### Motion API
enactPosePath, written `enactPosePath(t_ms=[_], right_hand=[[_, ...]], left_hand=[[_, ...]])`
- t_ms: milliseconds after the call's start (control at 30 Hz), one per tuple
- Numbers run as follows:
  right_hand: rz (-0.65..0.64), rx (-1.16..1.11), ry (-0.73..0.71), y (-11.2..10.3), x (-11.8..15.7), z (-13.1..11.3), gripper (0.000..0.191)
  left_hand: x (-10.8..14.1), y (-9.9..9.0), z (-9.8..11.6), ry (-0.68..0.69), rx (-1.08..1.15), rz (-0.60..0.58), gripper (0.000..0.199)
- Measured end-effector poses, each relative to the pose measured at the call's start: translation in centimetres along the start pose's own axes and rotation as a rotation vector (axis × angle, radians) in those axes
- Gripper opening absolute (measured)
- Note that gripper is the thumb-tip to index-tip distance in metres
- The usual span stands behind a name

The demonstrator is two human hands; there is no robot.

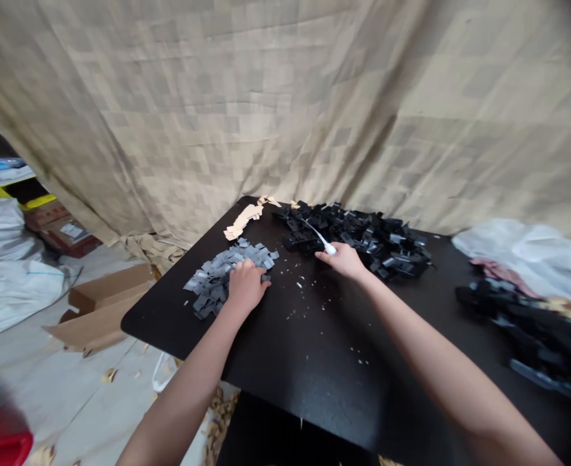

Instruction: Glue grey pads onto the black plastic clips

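My left hand [247, 285] rests at the right side of a pile of grey flat pieces [210, 278], its fingers curled down; what lies under the fingertips is hidden. In my right hand [342, 259] is a white glue-like tube [330, 248] with a long thin nozzle pointing up and left. That hand is at the front edge of a heap of black pieces [377, 236]. Small white bits lie scattered on the dark table [285, 362] between and below the hands.
Beige strips [244, 221] lie behind the grey pile. At the right are more black parts [532, 330] and a white plastic bag [522, 249]. A beige curtain [266, 97] hangs behind the table. An open cardboard box [103, 310] and a red container [1, 440] stand at the left.
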State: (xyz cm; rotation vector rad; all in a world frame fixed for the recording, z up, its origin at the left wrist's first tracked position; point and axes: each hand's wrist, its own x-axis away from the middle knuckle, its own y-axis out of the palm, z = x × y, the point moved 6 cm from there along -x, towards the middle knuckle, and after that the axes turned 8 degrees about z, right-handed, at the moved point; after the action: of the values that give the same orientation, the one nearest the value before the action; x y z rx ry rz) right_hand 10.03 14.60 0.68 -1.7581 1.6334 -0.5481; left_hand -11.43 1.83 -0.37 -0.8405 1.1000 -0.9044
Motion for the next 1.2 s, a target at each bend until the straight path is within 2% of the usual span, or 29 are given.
enactPosePath(t_ms=[100, 167, 300, 367, 433, 500, 567, 600, 700, 867, 1033, 1200], right_hand=[[0.024, -0.104, 0.03, -1.9, 3.4, -0.1, 0.02], [0.039, -0.219, 0.067, -3.5, 6.5, -0.3, 0.024], [0.124, -0.595, 0.262, -6.0, 13.5, 0.3, 0.034], [0.191, -0.702, 0.36, -6.7, 16.7, 1.0, 0.037], [0.269, -0.762, 0.423, -7.1, 19.3, 1.6, 0.038], [0.338, -0.814, 0.464, -7.2, 21.2, 2.1, 0.038], [0.388, -0.854, 0.495, -7.3, 22.6, 2.4, 0.039], [0.415, -0.866, 0.504, -7.4, 23.2, 2.5, 0.039], [0.483, -0.876, 0.496, -8.0, 24.6, 2.6, 0.037], [0.514, -0.785, 0.459, -9.0, 26.5, 2.0, 0.033], [0.539, -0.741, 0.427, -9.6, 27.3, 1.5, 0.031], [0.554, -0.697, 0.432, -9.7, 27.6, 1.5, 0.032]], left_hand=[[-0.2, 0.5, 0.0, -0.007, 0.02, 0.001, 0.02], [-0.2, 0.7, -0.2, -0.017, 0.04, 0.007, 0.016], [0.0, 0.2, 0.0, -0.025, 0.098, 0.041, 0.006], [0.8, -0.9, 1.1, -0.011, 0.137, 0.079, 0.006], [2.1, -3.0, 3.0, 0.048, 0.244, 0.179, 0.009], [4.2, -6.2, 5.8, 0.208, 0.524, 0.41, 0.009], [6.8, -9.1, 8.5, 0.402, 0.724, 0.57, 0.013], [8.0, -10.1, 9.8, 0.49, 0.797, 0.614, 0.018], [10.2, -11.6, 12.7, 0.632, 0.969, 0.611, 0.025], [11.4, -11.2, 15.1, 0.673, 1.067, 0.533, 0.027], [11.8, -10.9, 16.0, 0.692, 1.096, 0.527, 0.027], [12.2, -10.4, 16.4, 0.628, 1.112, 0.488, 0.032]])
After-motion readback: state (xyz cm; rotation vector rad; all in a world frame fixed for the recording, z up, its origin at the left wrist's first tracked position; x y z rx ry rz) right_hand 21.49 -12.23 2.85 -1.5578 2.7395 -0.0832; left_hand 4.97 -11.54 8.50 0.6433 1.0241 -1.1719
